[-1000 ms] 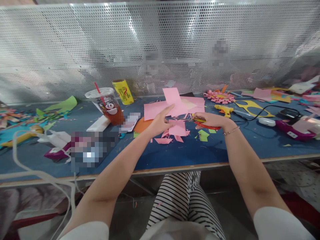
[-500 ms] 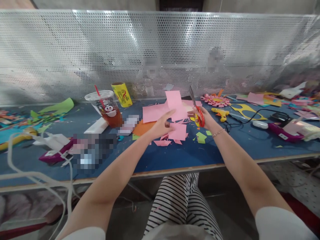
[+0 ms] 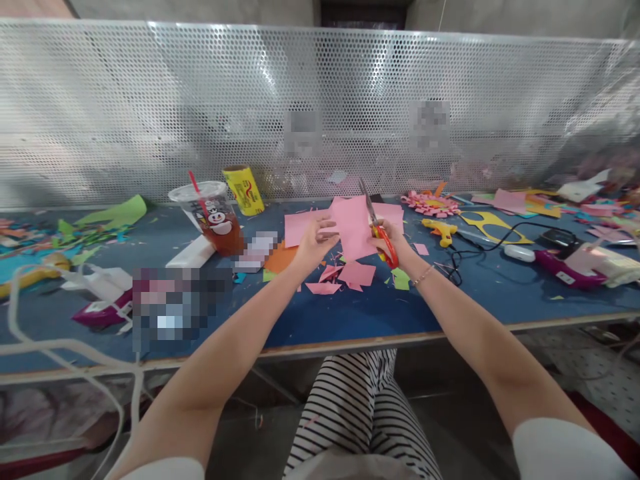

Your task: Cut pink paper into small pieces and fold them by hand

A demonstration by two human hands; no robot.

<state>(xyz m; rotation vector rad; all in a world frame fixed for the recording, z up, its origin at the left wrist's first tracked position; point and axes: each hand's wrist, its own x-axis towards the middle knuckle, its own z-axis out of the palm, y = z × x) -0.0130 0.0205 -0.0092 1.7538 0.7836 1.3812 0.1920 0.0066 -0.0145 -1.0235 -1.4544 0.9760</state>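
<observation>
My right hand (image 3: 389, 241) grips red-handled scissors (image 3: 383, 239), their blades pointing up and away. A pink paper sheet (image 3: 350, 225) stands tilted between my hands, its right edge at my right fingers; whether they pinch it too is hard to see. At the sheet's left edge is my left hand (image 3: 318, 240), fingers apart and holding nothing I can make out. Behind lies a wider pink sheet (image 3: 298, 228). Below my hands, cut pink pieces (image 3: 358, 274) lie in a loose pile, with green scraps (image 3: 401, 279) beside them.
To the left stand a drink cup (image 3: 220, 223) with a red straw and a yellow roll (image 3: 243, 189). On the right lie a yellow glue gun (image 3: 440, 231), its black cable, and a yellow sheet with round holes (image 3: 517, 235). A perforated metal screen (image 3: 350, 87) borders the table's back.
My right hand and the scissors have moved left and slightly down. The upright pink sheet now tilts lower between my hands. A small pink piece near my left fingers now lies on the pile.
</observation>
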